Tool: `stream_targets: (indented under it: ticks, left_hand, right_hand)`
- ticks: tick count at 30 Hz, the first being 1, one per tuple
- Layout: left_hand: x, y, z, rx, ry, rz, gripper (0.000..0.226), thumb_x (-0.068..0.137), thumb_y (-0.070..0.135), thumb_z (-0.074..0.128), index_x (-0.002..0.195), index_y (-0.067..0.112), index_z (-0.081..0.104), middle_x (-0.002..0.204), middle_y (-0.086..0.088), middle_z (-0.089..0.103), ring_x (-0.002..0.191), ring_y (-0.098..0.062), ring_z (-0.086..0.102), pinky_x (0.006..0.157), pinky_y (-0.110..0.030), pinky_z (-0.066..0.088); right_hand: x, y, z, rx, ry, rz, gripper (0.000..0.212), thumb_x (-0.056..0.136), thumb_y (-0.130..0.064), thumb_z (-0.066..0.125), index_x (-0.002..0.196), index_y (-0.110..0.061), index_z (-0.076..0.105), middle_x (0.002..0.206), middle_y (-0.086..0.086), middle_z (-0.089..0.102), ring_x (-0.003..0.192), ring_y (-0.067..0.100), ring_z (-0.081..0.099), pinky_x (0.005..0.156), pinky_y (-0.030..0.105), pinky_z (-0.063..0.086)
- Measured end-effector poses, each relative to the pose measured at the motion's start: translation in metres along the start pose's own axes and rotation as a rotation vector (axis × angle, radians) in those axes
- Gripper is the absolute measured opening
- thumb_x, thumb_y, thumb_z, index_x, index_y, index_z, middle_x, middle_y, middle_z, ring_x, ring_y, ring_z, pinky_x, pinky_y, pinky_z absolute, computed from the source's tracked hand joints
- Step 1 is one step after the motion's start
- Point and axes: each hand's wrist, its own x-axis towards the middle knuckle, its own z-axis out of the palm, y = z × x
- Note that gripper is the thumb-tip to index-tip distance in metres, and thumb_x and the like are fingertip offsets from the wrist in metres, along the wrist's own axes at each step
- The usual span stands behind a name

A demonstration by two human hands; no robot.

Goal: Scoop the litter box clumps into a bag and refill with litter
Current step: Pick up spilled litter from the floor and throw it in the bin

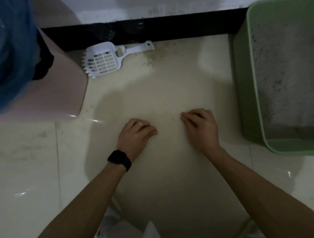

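Note:
A green litter box [246, 86] stands on the floor at the right, filled with grey litter [281, 76]. A white slotted scoop [103, 59] lies on the floor by the black baseboard, at the upper left of centre. A pink bin [61, 95] lined with a blue bag [3, 55] stands at the far left. My left hand [135, 135], with a ring and a black watch on the wrist, and my right hand [201, 127] hover low over the bare tile between bin and box, fingers loosely curled, holding nothing.
The floor is pale glossy tile [161, 92] with scattered litter grains near the scoop's handle. A black baseboard [164, 29] and white wall close off the far side. White cloth or plastic [127, 234] shows at the bottom edge near my body.

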Motion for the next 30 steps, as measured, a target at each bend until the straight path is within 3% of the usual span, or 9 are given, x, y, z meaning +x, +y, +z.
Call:
stream_targets:
  ticks: [4, 9, 15, 21, 30]
  left_hand:
    - [0.002, 0.001, 0.003, 0.095, -0.009, 0.105, 0.009, 0.088, 0.025, 0.074, 0.083, 0.017, 0.074, 0.084, -0.002, 0.067, 0.083, -0.023, 0.057, 0.065, -0.036, 0.05]
    - [0.002, 0.002, 0.007, 0.013, 0.028, -0.089, 0.016, 0.084, 0.037, 0.076, 0.083, 0.021, 0.076, 0.085, 0.002, 0.067, 0.085, -0.023, 0.059, 0.072, -0.035, 0.05]
    - [0.016, 0.016, 0.016, 0.007, 0.017, -0.231, 0.027, 0.079, 0.045, 0.077, 0.102, 0.032, 0.075, 0.096, 0.004, 0.065, 0.089, -0.023, 0.057, 0.075, -0.033, 0.04]
    - [0.046, 0.037, 0.026, -0.014, -0.033, -0.333, 0.022, 0.082, 0.052, 0.068, 0.101, 0.043, 0.074, 0.099, 0.011, 0.064, 0.09, -0.022, 0.053, 0.077, -0.033, 0.025]
    - [0.058, 0.036, 0.036, -0.046, -0.027, -0.213, 0.01, 0.085, 0.049, 0.069, 0.087, 0.044, 0.076, 0.095, 0.013, 0.064, 0.085, -0.019, 0.051, 0.075, -0.032, 0.028]
  right_hand:
    - [0.005, 0.003, 0.002, -0.019, -0.017, -0.029, 0.012, 0.088, -0.022, 0.071, 0.091, -0.012, 0.078, 0.09, 0.005, 0.066, 0.082, 0.024, 0.056, 0.076, 0.03, 0.048]
    - [0.01, 0.002, -0.001, 0.047, -0.026, 0.036, 0.015, 0.086, -0.027, 0.074, 0.094, -0.015, 0.077, 0.09, 0.003, 0.062, 0.084, 0.022, 0.057, 0.078, 0.031, 0.05]
    - [0.021, -0.001, -0.006, 0.107, -0.123, 0.138, 0.042, 0.081, -0.04, 0.075, 0.119, -0.022, 0.07, 0.099, -0.004, 0.058, 0.082, 0.015, 0.057, 0.081, 0.032, 0.053]
    - [0.029, -0.005, -0.003, 0.061, -0.077, 0.151, 0.029, 0.082, -0.045, 0.073, 0.106, -0.03, 0.076, 0.098, -0.009, 0.061, 0.076, 0.008, 0.061, 0.071, 0.03, 0.053]
    - [0.034, -0.001, -0.001, 0.069, -0.05, 0.096, 0.014, 0.083, -0.04, 0.074, 0.093, -0.031, 0.079, 0.092, -0.012, 0.066, 0.079, 0.008, 0.064, 0.065, 0.033, 0.055]
